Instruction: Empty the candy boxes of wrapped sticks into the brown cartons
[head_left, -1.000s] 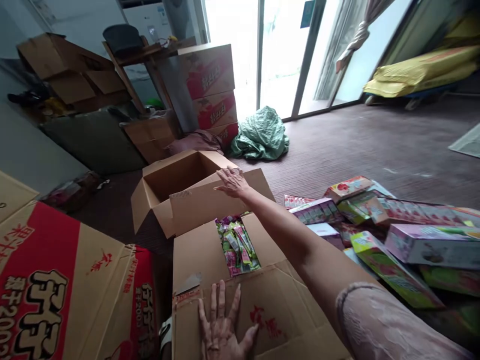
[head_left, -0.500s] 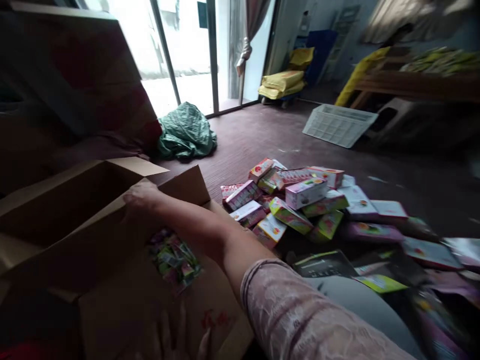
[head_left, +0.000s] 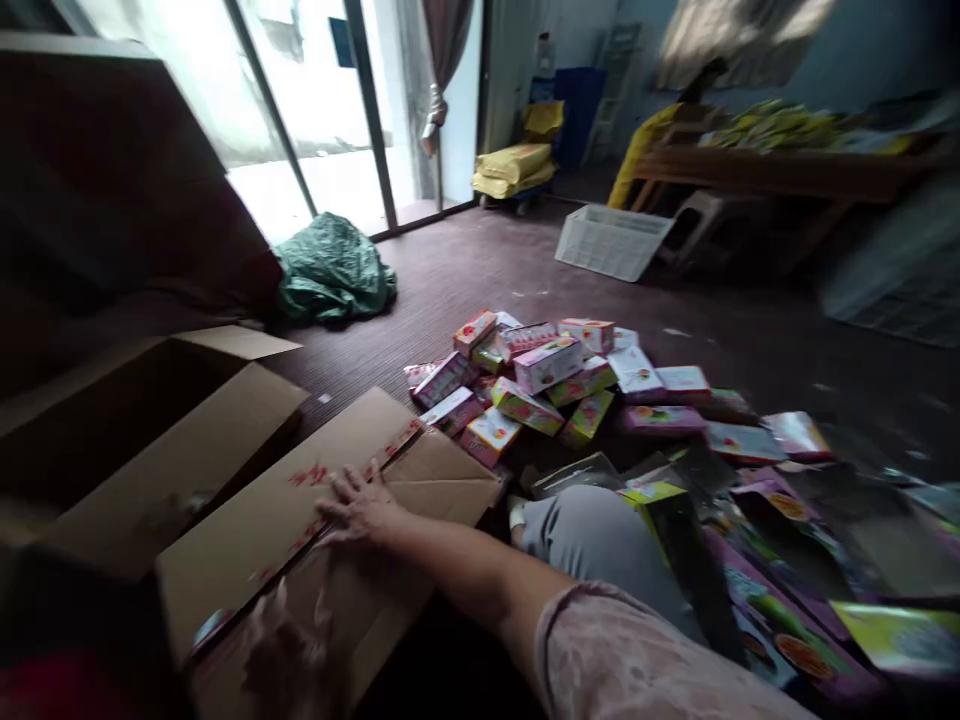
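A cardboard box (head_left: 330,445) with red print stands before me, its top flaps folded down along a seam. On that seam my right hand (head_left: 364,508) lies flat with its fingers spread, holding nothing. Lower down, near the close end of the same box, my left hand (head_left: 283,640) rests on the flap; it is dim and blurred, but its fingers look apart. The flaps hide what is inside the box.
Another cardboard box (head_left: 247,405) stands open at the left. Ahead lies a heap of small printed cartons (head_left: 551,365); flattened cartons (head_left: 780,590) spread at the right. Farther off are a green sheet (head_left: 334,268), a white crate (head_left: 611,243) and a person's yellow sleeve (head_left: 637,150).
The near box's flaps have come down over the small packets that showed inside. My right hand has moved from the raised flap onto the folded top. The view has turned right.
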